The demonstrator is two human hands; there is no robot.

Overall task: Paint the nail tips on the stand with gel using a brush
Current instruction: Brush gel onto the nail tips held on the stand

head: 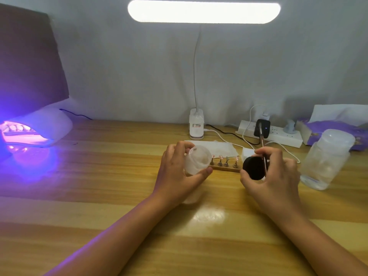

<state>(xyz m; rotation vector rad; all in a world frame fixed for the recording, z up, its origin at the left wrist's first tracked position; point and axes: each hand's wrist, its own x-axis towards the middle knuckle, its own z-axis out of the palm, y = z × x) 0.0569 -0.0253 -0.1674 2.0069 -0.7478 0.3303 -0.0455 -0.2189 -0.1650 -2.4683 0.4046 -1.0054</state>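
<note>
behind both hands, mid-bench, stand (225,167) waits unobstructed. left hand (179,172) grasps translucent gel jar (197,160); right hand (272,172) clasps black lid (253,168) plus brush (263,154), likely keeping gel reachable.

The stand (225,168) lies on the table (99,196) between both hands, the lamp base (196,126) behind it.

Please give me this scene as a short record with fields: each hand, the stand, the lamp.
left hand: grips a translucent white plastic jar
right hand: holds a round black lid and a thin brush
wooden stand with nail tips: on the wooden table, between the hands
curing lamp: far left, glowing purple
</note>
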